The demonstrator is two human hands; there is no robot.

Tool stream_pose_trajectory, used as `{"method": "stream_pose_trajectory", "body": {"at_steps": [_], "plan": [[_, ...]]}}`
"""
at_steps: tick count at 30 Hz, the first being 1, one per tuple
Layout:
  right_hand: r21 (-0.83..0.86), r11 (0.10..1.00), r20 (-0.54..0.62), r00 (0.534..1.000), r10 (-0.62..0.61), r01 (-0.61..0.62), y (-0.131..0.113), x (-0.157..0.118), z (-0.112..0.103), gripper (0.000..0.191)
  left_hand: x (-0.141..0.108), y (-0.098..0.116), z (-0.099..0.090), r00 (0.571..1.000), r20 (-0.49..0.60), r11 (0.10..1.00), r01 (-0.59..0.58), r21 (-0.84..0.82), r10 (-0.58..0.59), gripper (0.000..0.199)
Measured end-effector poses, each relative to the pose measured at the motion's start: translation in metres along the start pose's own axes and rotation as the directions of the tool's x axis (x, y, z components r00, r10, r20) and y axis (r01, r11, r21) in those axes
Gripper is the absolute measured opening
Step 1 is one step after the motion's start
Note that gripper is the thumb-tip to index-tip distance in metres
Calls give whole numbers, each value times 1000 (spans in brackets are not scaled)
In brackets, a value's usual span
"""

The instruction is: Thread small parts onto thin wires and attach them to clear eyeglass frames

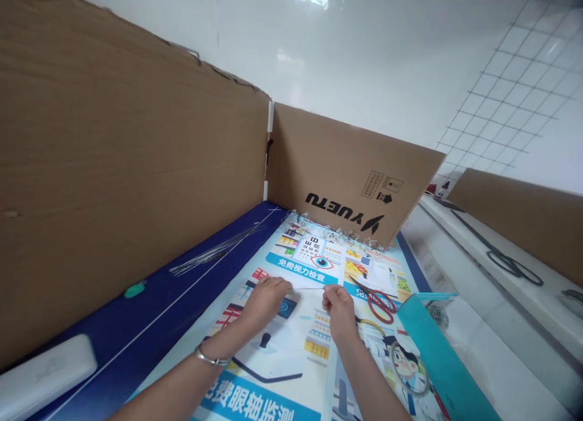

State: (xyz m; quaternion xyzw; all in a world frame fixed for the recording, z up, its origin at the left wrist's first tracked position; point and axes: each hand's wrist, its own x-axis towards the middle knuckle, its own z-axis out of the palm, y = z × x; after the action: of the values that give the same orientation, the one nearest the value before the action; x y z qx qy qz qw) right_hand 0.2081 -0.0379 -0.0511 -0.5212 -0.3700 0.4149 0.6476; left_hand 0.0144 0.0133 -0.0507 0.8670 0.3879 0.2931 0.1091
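A thin, straight piece of wire [308, 288] is stretched between my two hands above the printed poster sheet [282, 348]. My left hand [269, 296], with a silver bangle at the wrist, pinches its left end. The other end sits between the closed thumb and fingers of my right hand [339, 305]. Just right of that hand lie red-handled scissors [381, 305], their blades pointing away to the left. A tool with a yellow handle [374, 325] is partly hidden behind my right hand. Loose straight wires [214, 251] rest on the blue strip at left.
Cardboard walls stand at the left [136, 154] and back [346, 166]. Small twisted wire pieces [337, 234] line the back wall's foot. A teal-sided box [444, 354] and a wire ring [426, 378] lie at right. A white case [50, 372] is at lower left.
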Motion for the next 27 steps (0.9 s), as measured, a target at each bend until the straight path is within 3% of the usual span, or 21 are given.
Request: {"method": "stream_pose_trajectory", "body": {"at_steps": [7, 13, 16, 19, 22, 24, 27], "plan": [[-161, 987, 82, 996, 18, -5, 3, -15, 11, 29, 7, 45, 22, 1000, 12, 1000, -24, 8, 24, 18], [-474, 880, 112, 994, 20, 36, -9, -3, -6, 33, 11, 58, 21, 1000, 11, 993, -15, 115, 14, 20], [-697, 716, 97, 995, 38, 41, -28, 15, -36, 30, 10, 48, 19, 999, -16, 994, 38, 105, -37, 24], [-899, 437, 28, 999, 17, 17, -48, 29, -78, 15, 10, 28, 16, 993, -54, 994, 104, -18, -104, 26], [-988, 155, -31, 999, -16, -28, -57, 35, -113, 22, 12, 11, 12, 984, -78, 973, 146, -177, -162, 27], [-999, 16, -29, 1000, -12, -29, -55, 37, -126, 26, 15, 5, 8, 977, -90, 952, 166, -257, -195, 28], [-993, -117, 0, 1000, -27, -3, -49, 39, -131, 32, 18, 4, 4, 970, -83, 925, 191, -329, -229, 28]]}}
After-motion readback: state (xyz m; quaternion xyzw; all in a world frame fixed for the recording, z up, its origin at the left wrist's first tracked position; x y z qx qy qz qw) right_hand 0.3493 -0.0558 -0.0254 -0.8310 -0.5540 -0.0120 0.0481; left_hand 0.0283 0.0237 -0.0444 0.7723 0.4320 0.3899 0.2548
